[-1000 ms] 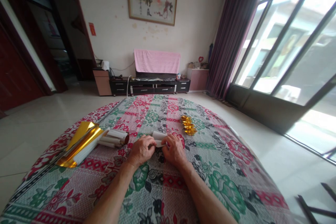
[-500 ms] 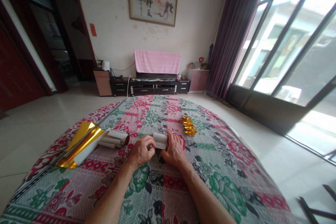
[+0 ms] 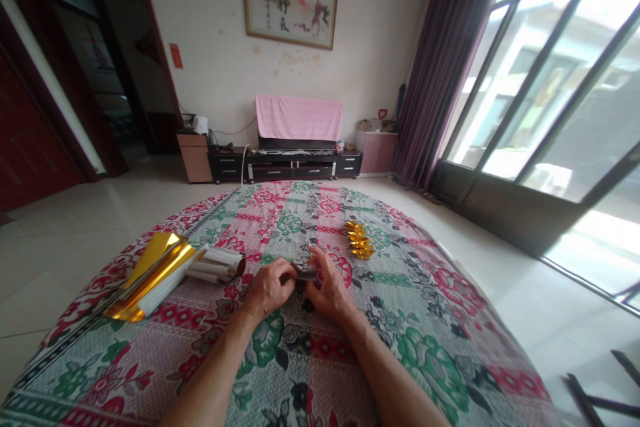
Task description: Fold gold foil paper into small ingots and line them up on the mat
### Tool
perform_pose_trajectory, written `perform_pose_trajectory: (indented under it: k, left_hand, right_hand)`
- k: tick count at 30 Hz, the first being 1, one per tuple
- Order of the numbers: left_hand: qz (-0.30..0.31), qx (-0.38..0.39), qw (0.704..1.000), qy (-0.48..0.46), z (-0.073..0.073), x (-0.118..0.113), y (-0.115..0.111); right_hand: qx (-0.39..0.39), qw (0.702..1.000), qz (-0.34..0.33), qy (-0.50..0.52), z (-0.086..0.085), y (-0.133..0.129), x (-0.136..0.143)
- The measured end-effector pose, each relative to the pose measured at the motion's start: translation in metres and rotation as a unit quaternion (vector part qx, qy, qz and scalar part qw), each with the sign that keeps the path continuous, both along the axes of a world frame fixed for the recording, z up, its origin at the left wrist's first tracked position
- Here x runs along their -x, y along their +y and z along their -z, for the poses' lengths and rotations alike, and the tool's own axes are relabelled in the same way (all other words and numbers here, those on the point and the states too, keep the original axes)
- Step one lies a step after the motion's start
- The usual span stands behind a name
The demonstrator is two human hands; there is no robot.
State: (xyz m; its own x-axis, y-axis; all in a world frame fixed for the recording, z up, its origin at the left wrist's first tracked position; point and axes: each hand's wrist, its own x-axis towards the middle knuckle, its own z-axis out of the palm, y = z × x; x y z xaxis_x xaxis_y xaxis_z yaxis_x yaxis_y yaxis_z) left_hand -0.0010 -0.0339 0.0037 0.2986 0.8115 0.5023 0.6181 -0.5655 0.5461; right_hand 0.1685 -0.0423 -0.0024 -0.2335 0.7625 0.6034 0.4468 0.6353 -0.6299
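By the counter's (image 3: pixel 400 300) left edge lie gold sheets (image 3: pixel 167 271), seemingly yet to be used, beside white rolls (image 3: pixel 220 257). Around the middle, the left hand (image 3: pixel 270 287) pinches a small greyish piece (image 3: pixel 306 273), apparently unfinished; the right hand (image 3: pixel 330 287) spreads at its other end, its grip unclear. Rightward, toward the far edge, folded gold pieces (image 3: pixel 359 240) sit lined up, seemingly done.

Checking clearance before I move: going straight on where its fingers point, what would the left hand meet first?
Beyond the small piece it seems to pinch, the left hand would likely meet the right hand first, though depth is unclear.
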Motion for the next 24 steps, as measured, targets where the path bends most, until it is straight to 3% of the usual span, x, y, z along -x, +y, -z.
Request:
perform_pose_trajectory:
  k: [9, 15, 24]
  left_hand:
    - [-0.03, -0.044, 0.999, 0.002, -0.0049, 0.0027, 0.0011]
    - [0.009, -0.045, 0.998, 0.044, 0.001, 0.0059, 0.0034]
    - [0.003, -0.043, 0.991, 0.124, 0.0004, -0.0023, -0.0021]
  right_hand:
    - [0.041, 0.996, 0.011, -0.073, 0.0017, -0.0021, 0.0009]
    - [0.024, 0.992, 0.029, -0.116, 0.0004, -0.0033, 0.0028]
    - [0.017, 0.975, 0.131, -0.181, -0.002, -0.0021, -0.0017]
